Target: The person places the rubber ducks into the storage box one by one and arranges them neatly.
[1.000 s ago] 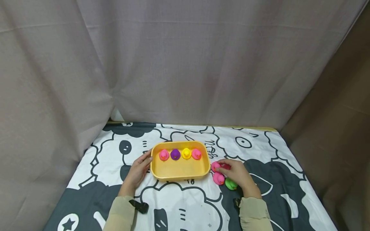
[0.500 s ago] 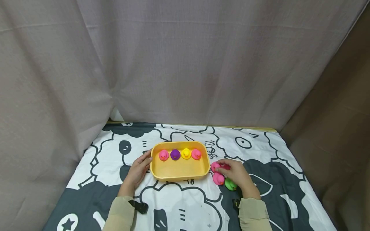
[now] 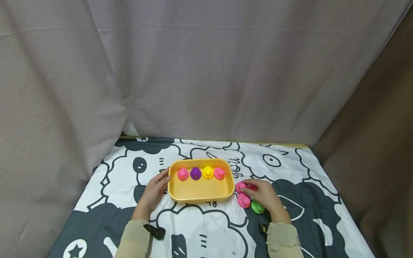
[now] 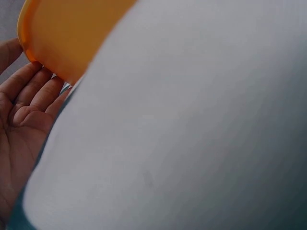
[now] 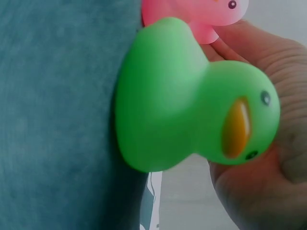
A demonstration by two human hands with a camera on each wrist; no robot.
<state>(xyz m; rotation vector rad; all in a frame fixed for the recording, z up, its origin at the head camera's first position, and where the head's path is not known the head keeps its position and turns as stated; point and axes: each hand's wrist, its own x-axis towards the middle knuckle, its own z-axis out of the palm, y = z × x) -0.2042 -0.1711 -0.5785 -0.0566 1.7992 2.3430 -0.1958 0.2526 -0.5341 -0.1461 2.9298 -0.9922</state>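
Observation:
In the head view, a yellow tray (image 3: 200, 195) holds a row of toy ducks: a pink duck (image 3: 183, 174), a purple duck (image 3: 195, 173), a yellow duck (image 3: 208, 172) and another pink duck (image 3: 219, 173). My left hand (image 3: 155, 190) rests its fingers against the tray's left end; the left wrist view shows the fingertips at the tray wall (image 4: 62, 72). Right of the tray, my right hand (image 3: 262, 193) pinches a pink duck (image 3: 240, 186) between thumb and fingers. More pink shows beneath that hand, partly hidden. A pink duck (image 3: 243, 200) and a green duck (image 3: 257, 206) lie just below.
A cloth (image 3: 206, 229) with black and white cartoon sheep covers the table. Grey curtains (image 3: 206, 71) hang behind and at the left, with a browner curtain (image 3: 371, 161) at the right. In the right wrist view the green duck (image 5: 163, 100) fills the middle.

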